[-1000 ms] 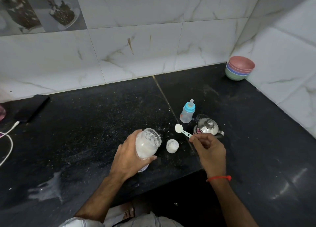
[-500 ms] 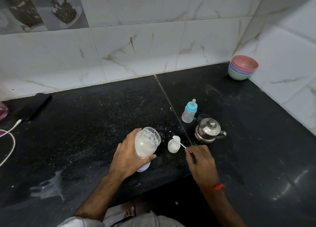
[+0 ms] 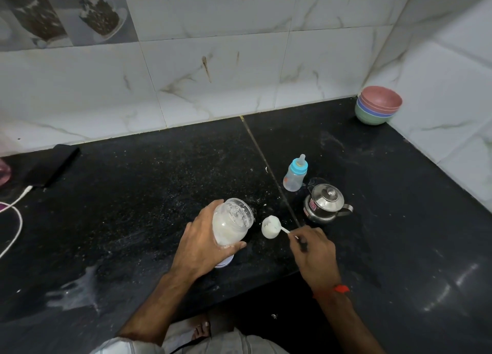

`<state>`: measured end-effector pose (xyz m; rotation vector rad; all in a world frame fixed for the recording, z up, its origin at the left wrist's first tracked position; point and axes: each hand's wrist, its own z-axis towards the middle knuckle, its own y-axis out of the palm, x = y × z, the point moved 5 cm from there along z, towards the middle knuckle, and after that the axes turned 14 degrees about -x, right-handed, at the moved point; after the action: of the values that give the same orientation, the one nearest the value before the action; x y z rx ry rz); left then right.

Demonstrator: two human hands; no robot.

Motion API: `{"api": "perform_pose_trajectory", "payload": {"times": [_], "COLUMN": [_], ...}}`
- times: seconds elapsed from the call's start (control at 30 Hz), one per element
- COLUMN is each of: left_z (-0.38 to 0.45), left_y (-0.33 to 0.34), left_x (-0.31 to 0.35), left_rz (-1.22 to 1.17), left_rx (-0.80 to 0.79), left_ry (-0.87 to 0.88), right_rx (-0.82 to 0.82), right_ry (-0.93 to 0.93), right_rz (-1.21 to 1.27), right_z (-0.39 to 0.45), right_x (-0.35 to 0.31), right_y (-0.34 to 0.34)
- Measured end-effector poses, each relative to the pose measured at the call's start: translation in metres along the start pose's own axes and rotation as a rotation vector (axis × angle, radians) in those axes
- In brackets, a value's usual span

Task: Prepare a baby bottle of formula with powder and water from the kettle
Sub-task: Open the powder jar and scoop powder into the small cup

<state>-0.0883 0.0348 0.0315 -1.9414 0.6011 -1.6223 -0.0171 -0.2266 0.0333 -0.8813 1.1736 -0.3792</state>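
Observation:
My left hand (image 3: 202,243) grips a clear jar of white powder (image 3: 231,224), open-topped and tilted toward the right, near the counter's front edge. My right hand (image 3: 312,252) pinches the handle of a small white scoop (image 3: 282,229). The scoop's bowl lies on a small white cap (image 3: 269,228) just right of the jar. Behind them stands a small baby bottle (image 3: 295,177) with a blue collar and teat on it. A little steel kettle (image 3: 323,204) with its lid on stands right of the bottle, spout pointing right.
The black stone counter (image 3: 149,194) is dusted with spilled powder, with a white smear (image 3: 77,291) at the front left. Stacked coloured bowls (image 3: 378,106) sit in the back right corner. A dark phone (image 3: 52,167) and white cable (image 3: 16,212) lie at the left.
My right hand has lowered the scoop from above the counter down and left onto the white cap. The left hand keeps the jar tilted in the same place.

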Motion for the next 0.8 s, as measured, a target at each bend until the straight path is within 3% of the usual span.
{"api": "perform_pose_trajectory", "payload": {"times": [0.13,0.27,0.43,0.53,0.63,0.8], "left_z": [0.001,0.004,0.017,0.025,0.041,0.089], "left_y": [0.003,0.007,0.016,0.018,0.017,0.009], "left_x": [0.004,0.008,0.01,0.011,0.003,-0.012], "left_rz": [0.014,0.022,-0.053,-0.118,-0.196,-0.223], "left_rx": [-0.014,-0.031,-0.087,-0.032,0.063,0.128], "left_ry": [0.018,0.04,0.098,0.163,0.117,-0.012], "right_rx": [0.068,0.028,-0.247,-0.191,-0.107,-0.181], "right_ry": [0.264,0.206,0.131,0.15,0.165,0.184], "right_rz": [0.436,0.749,0.615,0.538,0.542,0.456], "right_z": [0.006,0.018,0.038,0.046,0.045,0.038], "right_x": [0.003,-0.024,-0.049,-0.047,-0.042,-0.028], "right_y": [-0.012,-0.024,-0.006,0.003,-0.003,-0.005]}}
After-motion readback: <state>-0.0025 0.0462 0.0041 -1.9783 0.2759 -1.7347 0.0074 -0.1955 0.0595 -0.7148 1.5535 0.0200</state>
